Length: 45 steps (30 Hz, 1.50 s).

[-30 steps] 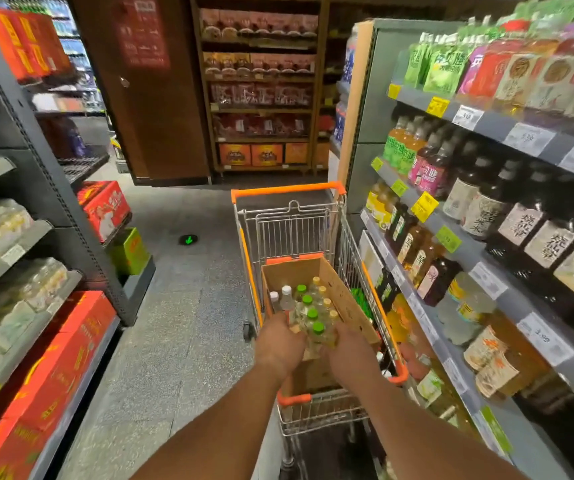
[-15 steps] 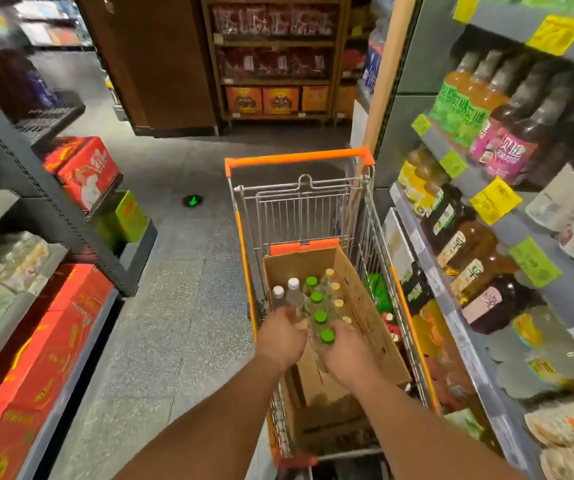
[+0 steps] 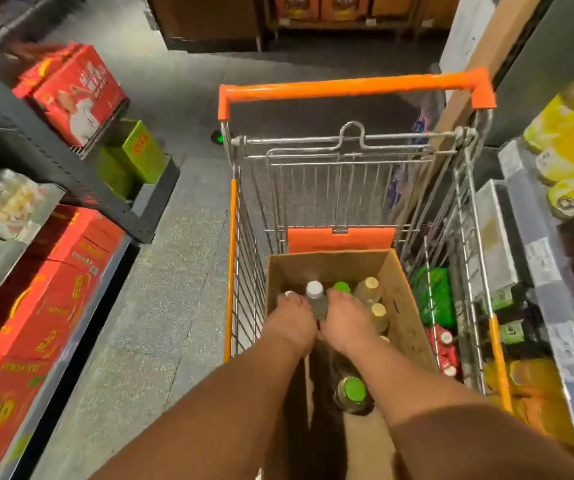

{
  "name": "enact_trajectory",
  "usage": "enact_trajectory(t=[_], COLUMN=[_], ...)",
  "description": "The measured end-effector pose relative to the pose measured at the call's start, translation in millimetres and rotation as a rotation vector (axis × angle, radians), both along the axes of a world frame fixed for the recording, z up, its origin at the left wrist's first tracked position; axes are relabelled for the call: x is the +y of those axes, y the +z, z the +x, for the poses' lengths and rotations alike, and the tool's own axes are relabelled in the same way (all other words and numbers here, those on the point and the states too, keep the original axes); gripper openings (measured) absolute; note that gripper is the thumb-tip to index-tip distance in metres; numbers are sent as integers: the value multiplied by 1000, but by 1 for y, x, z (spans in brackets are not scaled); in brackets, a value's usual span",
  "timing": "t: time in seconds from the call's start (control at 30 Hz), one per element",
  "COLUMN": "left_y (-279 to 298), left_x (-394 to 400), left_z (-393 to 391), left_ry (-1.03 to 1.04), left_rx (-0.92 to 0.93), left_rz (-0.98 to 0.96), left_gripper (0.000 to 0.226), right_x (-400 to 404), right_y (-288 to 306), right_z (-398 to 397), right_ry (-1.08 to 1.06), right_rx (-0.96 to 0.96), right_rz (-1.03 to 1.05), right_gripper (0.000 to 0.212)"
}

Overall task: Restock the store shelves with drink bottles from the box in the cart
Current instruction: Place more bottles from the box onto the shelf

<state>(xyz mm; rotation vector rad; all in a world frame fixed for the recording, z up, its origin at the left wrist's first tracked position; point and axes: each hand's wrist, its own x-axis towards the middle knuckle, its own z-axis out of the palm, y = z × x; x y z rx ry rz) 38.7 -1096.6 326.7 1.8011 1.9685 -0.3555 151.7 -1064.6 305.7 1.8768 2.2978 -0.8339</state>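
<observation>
A brown cardboard box sits in the wire cart with the orange handle. Several drink bottles stand in it: a white-capped one, a green-capped one, pale-capped ones and another green-capped one nearer me. Both hands reach down into the box, palms down. My left hand curls over a bottle at the box's left side. My right hand covers bottles in the middle. The white-capped bottle is squeezed between the two hands. My fingertips are hidden.
The drink shelf runs along the right, close to the cart, with yellow bottles at its upper level. Green and red packs lie in the cart beside the box. Red cartons fill the left shelving. Grey aisle floor lies between.
My view has tilted down and closer to the cart. Both hands, which clasped a cluster of bottles above the box, have sunk lower into it.
</observation>
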Motion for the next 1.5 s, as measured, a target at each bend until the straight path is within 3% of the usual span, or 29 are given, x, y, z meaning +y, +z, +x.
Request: enact_trajectory(t=[0.1,0.23,0.53,0.77,0.97,1.13,1.33,1.5], left_y=[-40,-75,-109,-67,10,81,172,252], left_x=[19,43,60,54,48,38,0,-36], left_z=[-1,-5,-2,8,4,-23,-37,-36], left_ry=[-101,-300,-350,-472,-460,-310,-107,-60], left_rx=[212,458,519,478,230,37,-556,-956], left_rz=[-58,-64,-162,-137,48,100,185,199], left_gripper=[45,49,42,38,33,46,22,30], right_x=[26,48,59,53,41,12,-56,-117], right_y=[-37,-81,-114,-84,-14,80,205,288], right_z=[-12,-26,-28,-7,11,20,29,42], right_ry=[157,289,364,303,-89,-401,-649,-852], right_rx=[-140,-182,-229,-147,115,301,348,501], right_rz=[70,139,203,180,14,-16,146,282], right_gripper=[39,44,26,24,32,33,31,39])
